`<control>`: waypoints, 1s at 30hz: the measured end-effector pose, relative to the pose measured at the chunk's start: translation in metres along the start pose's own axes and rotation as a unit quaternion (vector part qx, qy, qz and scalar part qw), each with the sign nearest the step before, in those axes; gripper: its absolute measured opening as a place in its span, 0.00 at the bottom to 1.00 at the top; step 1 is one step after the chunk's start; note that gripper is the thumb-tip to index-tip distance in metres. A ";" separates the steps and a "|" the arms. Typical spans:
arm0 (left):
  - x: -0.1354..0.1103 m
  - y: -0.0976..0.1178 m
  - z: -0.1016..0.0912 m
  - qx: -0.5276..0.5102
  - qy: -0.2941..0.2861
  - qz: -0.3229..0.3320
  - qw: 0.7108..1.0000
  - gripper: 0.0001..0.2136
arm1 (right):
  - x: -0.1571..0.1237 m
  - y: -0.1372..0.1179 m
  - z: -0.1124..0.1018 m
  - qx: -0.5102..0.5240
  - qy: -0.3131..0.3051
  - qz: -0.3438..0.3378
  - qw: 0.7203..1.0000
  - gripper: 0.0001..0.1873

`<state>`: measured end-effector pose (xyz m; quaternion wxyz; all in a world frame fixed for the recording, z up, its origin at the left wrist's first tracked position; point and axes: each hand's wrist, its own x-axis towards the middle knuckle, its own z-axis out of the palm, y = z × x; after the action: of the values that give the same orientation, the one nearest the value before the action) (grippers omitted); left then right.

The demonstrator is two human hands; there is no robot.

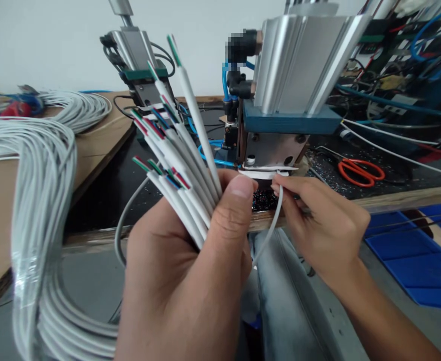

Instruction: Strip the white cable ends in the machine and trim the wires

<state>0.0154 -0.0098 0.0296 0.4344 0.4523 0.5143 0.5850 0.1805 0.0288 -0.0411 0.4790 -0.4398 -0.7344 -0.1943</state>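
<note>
My left hand (pixel 205 250) is wrapped round a bundle of white cables (pixel 184 165), large in the foreground. Their upper ends are stripped, so short red, green, white and blue inner wires show. With thumb and fingers pinched, my right hand (pixel 318 215) holds a single grey cable (pixel 275 220) near its end. That end is at the front slot of a pneumatic press (pixel 276 145) with a silver cylinder on top; how far it reaches in is hidden. The cable curves down behind my left hand. A white strip (pixel 258 174) lies across the slot.
Coiled grey cables (pixel 41 175) hang over the bench's left edge. A second press (pixel 135 60) stands behind the bundle. Red-handled scissors (pixel 361 171) lie right of the near press among scattered scraps. Blue trays (pixel 412 260) are below at the right; tubing and wires fill the back right.
</note>
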 end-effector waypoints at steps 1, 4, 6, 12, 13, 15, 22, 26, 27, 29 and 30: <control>-0.001 0.000 0.000 0.009 0.003 0.001 1.000 0.08 | 0.000 0.000 0.000 0.005 0.001 0.001 1.000 0.11; -0.005 0.002 -0.001 0.026 0.010 -0.008 1.000 0.12 | -0.001 0.000 0.001 0.029 -0.006 0.014 0.999 0.13; -0.007 0.002 -0.001 0.029 0.004 -0.015 0.999 0.15 | -0.002 0.000 0.001 0.042 -0.012 0.021 0.999 0.13; -0.004 0.000 -0.001 -0.011 -0.035 -0.041 0.998 0.14 | -0.002 -0.001 0.002 0.047 -0.007 0.022 0.999 0.12; -0.003 0.000 -0.002 -0.014 -0.035 -0.043 0.998 0.14 | -0.001 0.000 0.002 0.049 -0.008 0.022 0.999 0.12; -0.004 0.001 -0.003 -0.019 -0.026 -0.042 0.999 0.13 | -0.001 0.000 0.002 0.052 -0.009 0.019 0.998 0.12; -0.013 0.013 -0.002 -0.026 0.034 -0.107 0.993 0.09 | -0.003 0.001 0.004 0.071 -0.001 0.013 0.997 0.12; -0.013 0.012 0.001 -0.038 0.033 -0.113 0.992 0.09 | -0.003 0.003 0.005 0.069 -0.009 0.015 0.997 0.12; -0.013 0.012 0.001 -0.040 0.031 -0.112 0.992 0.09 | -0.003 0.003 0.005 0.067 -0.008 0.015 0.998 0.12; -0.013 0.011 0.002 -0.038 0.025 -0.114 0.993 0.09 | -0.003 0.003 0.006 0.063 -0.002 0.014 0.998 0.12; -0.013 0.010 0.002 -0.035 0.021 -0.114 0.993 0.09 | -0.003 0.003 0.007 0.063 0.001 0.014 0.998 0.12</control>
<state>0.0193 -0.0227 0.0388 0.5032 0.3624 0.5508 0.5586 0.1800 0.0337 -0.0470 0.5091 -0.4191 -0.7384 -0.1417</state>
